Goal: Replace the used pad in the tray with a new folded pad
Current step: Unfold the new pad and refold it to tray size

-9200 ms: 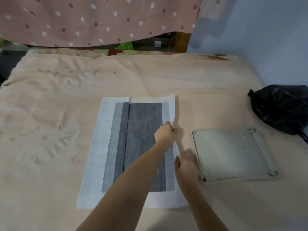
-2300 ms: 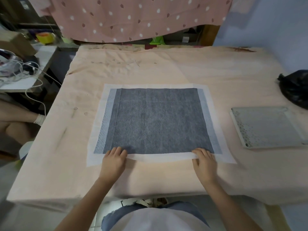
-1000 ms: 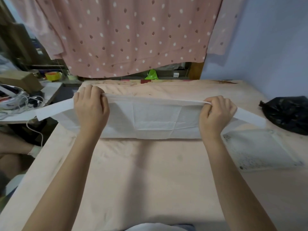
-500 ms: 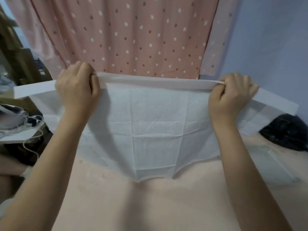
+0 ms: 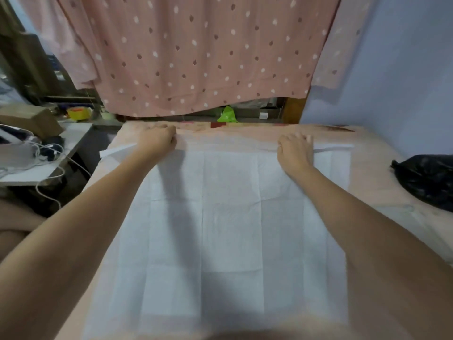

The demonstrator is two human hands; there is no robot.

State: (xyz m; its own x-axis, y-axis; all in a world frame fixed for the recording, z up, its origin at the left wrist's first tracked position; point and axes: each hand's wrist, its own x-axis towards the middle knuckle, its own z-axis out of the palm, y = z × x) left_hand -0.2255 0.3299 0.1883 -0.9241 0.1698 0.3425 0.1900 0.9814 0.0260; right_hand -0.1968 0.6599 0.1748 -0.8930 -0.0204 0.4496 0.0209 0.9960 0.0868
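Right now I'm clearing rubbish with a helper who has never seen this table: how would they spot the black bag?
Start at the peach-covered table and follow it to the right edge by the blue wall. There lies the black bag, right of the white pad: crumpled, glossy, the only dark thing there.

pad (image 5: 230, 217) spread over most of the table (image 5: 372, 173), black bag (image 5: 426, 180) blocking right edge, curtain (image 5: 196, 57) hanging just past far edge

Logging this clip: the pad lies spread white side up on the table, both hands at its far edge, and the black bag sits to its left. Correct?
Not quite. The head view shows the black bag to the right of the pad, not left. The left hand and right hand are at its far edge.
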